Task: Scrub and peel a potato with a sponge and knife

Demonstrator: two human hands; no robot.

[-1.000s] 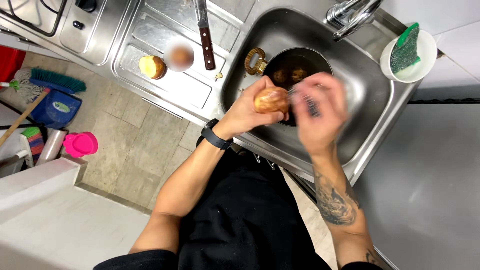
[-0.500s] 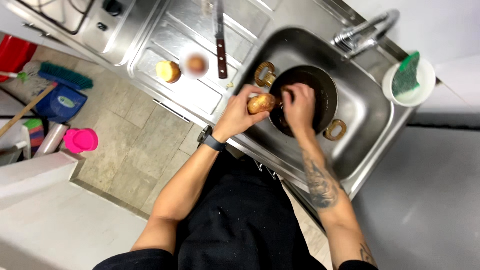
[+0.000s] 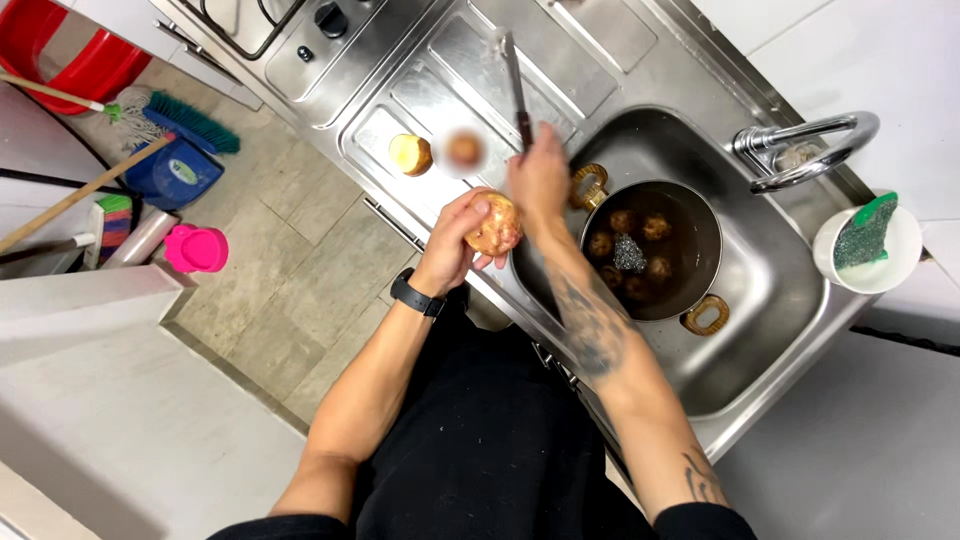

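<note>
— What is in the left hand [image 3: 452,240]?

— A potato [image 3: 494,224], light brown and partly pinkish. The fingers wrap round it from below and the thumb lies over the top, so it is held firmly, above the front edge of the drainboard [image 3: 440,90], just left of the sink [image 3: 790,300].

— And the right hand [image 3: 540,180]?

— It is closed round the dark handle of a knife [image 3: 516,85]. The blade lies along the drainboard and points toward the back edge of the worktop. The hand is just behind the potato, and the two hands nearly touch.

— What else lies on the drainboard?

— A cut potato half [image 3: 410,154], pale face up, and just right of it a smaller round piece [image 3: 464,149], blurred, so I cannot tell what it is. Both lie near the front edge, left of the knife.

— And in the sink?

— A dark pot [image 3: 700,215] with two wooden handles stands in the basin. It holds several potatoes [image 3: 655,228] in murky water with a steel scourer [image 3: 628,254] among them. The tap [image 3: 810,145] reaches over the back right corner, and a white bowl with a green sponge [image 3: 862,232] stands at the right edge.
</note>
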